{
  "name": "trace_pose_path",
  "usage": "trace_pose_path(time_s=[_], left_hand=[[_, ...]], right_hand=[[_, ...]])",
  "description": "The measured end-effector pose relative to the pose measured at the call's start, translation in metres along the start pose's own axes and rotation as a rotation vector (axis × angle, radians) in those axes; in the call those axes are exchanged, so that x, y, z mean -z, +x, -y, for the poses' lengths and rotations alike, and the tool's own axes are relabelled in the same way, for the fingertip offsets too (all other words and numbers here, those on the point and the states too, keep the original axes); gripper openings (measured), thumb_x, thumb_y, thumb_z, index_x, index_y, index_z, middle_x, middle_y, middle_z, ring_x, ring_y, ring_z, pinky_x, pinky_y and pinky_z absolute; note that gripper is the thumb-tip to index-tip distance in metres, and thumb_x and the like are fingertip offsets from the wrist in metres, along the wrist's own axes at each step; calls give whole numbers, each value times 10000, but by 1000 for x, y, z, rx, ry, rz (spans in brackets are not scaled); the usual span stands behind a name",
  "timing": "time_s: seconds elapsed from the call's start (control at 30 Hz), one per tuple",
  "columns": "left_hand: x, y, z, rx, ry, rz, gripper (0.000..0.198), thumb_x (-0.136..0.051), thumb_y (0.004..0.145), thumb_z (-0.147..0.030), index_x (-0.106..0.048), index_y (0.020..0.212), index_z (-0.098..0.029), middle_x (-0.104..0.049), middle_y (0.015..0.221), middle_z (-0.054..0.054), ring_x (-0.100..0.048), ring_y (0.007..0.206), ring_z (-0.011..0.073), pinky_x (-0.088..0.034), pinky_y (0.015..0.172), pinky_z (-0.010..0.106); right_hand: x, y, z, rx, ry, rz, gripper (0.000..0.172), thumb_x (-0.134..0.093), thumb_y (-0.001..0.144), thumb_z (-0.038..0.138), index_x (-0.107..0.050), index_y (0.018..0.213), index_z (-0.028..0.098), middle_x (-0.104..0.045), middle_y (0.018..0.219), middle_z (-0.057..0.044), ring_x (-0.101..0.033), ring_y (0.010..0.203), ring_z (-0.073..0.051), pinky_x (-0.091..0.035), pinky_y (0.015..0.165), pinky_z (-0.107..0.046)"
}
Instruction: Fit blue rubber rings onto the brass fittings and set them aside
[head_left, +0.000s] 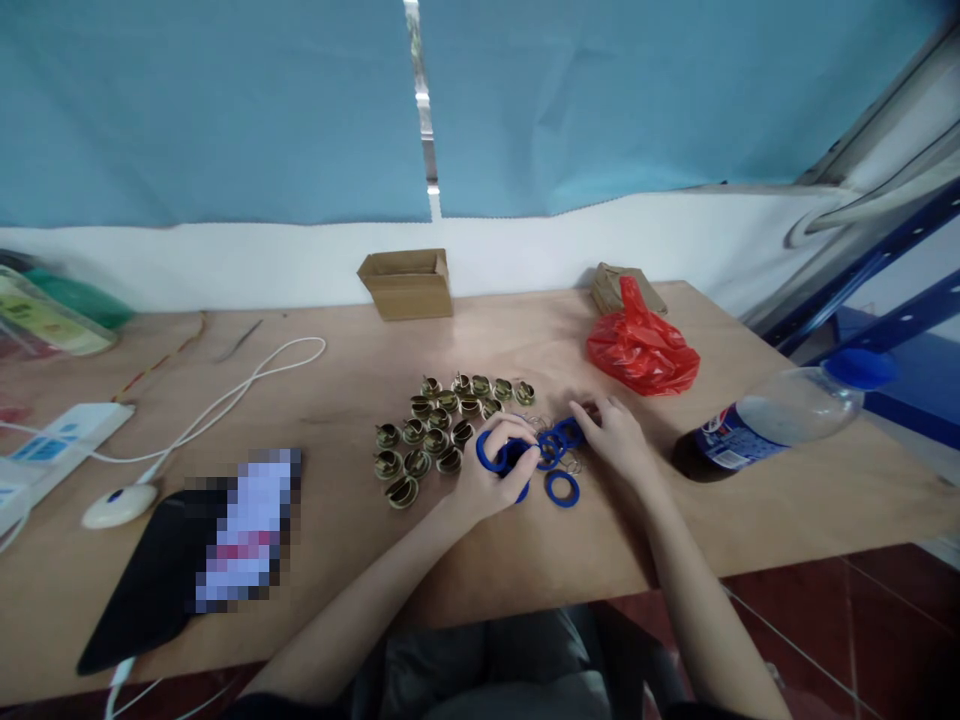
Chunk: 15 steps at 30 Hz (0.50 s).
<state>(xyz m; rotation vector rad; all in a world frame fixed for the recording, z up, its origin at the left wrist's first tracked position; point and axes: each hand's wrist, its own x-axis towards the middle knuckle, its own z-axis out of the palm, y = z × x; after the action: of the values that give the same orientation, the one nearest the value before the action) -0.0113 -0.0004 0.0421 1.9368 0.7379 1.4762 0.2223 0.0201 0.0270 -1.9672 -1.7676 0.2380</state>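
Observation:
My left hand (495,470) is closed around several blue rings (491,452), thumb and fingers curled over them. Just to its right lies a small heap of blue rings (551,450) mixed with thin wire rings (574,465). One loose blue ring (562,489) rests flat in front of the heap. At the heap's right edge is my right hand (611,435), its visible fingers apart and reaching down by the rings; the undersides of its fingers are hidden. Left of and behind my left hand stand several round brass-coloured metal pieces (436,442), each with an upright tab across its top.
A cardboard box (411,288) stands against the wall. At the right are a red plastic bag (643,345), a brown package (626,288) and a tilted-looking drink bottle (772,420). A phone (247,530), black pad (157,570), white cable (225,410) and power strip (56,455) lie left.

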Motion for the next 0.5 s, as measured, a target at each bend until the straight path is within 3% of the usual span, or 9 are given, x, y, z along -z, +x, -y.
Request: trace_pose_path(time_s=[0.2,0.3,0.37,0.5], left_hand=[[12,12,-7,32,45,-104,278,-480,1029,-279,-677,848,-205,-703,951,60,-683,943,200,-564,860,374],[29,25,-22,38,72,-259,353,-472,1039,-310,-686,777,-209,-692,987,49,-667,919,183,-557,791,330],[43,29,-36,85,111,-297,417,-489,1030,-323,-660,668,-205,-673,926,43,-655,856,177,-546,747,318],[72,13,-59,324,275,30,408,-601,959,-347,-613,575,-210,-650,769,23,-638,737,180,-493,640,296]], right_hand=[[0,1,2,-30,-8,-80,368,-509,982,482,-713,918,183,-694,918,-136,-666,868,-297,-500,794,-396],[0,2,0,-44,9,-127,373,-508,970,492,-706,889,187,-685,900,-132,-657,834,-290,-507,782,-402],[0,4,-1,-37,38,-167,378,-500,965,499,-699,875,191,-684,898,-132,-653,818,-284,-512,774,-407],[1,5,1,21,99,-223,386,-473,968,504,-676,853,197,-680,900,-132,-645,801,-276,-518,757,-407]])
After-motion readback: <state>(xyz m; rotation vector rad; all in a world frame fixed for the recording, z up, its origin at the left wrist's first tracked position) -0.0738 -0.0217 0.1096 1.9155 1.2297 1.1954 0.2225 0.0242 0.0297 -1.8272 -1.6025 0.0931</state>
